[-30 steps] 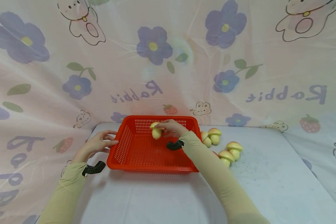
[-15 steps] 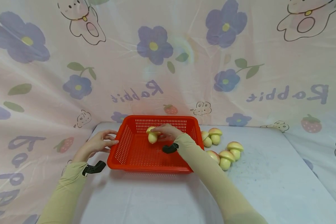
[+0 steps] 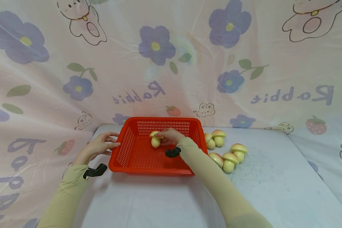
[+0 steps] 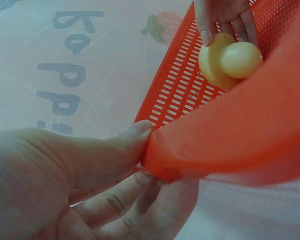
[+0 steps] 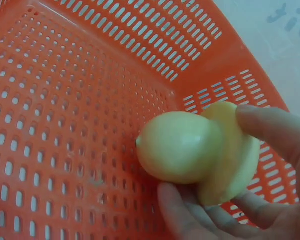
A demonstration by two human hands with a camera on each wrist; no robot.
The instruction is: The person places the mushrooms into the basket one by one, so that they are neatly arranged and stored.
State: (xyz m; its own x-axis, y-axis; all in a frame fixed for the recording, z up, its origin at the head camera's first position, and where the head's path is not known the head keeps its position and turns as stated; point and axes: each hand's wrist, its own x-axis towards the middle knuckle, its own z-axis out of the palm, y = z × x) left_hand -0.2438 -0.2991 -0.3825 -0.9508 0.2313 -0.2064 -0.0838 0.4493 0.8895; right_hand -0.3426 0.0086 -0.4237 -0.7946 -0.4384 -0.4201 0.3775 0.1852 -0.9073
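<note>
My right hand [image 3: 171, 136] is inside the red plastic basket [image 3: 159, 172], holding a yellow toy mushroom [image 3: 155, 142]. In the right wrist view the mushroom [image 5: 180, 147] lies on its side, its rounded stem towards the basket's middle. The thumb [image 5: 262, 125] presses on the cap, with the other fingers beneath. My left hand [image 3: 102, 146] is at the basket's left side. The left wrist view has its thumb [image 4: 122, 147] on the rim [image 4: 162, 165] and its fingers below, pinching the edge.
Several more toy mushrooms with pinkish caps, one of them this mushroom [image 3: 238, 152], are on the white table [image 3: 273, 183] right of the basket. A printed cloth [image 3: 188, 63] hangs behind and along the sides. Each wrist carries a black device.
My right hand has moved down and slightly left with the mushroom, lower into the basket, and has barely shifted over the last half second. My left hand has stayed at the rim.
</note>
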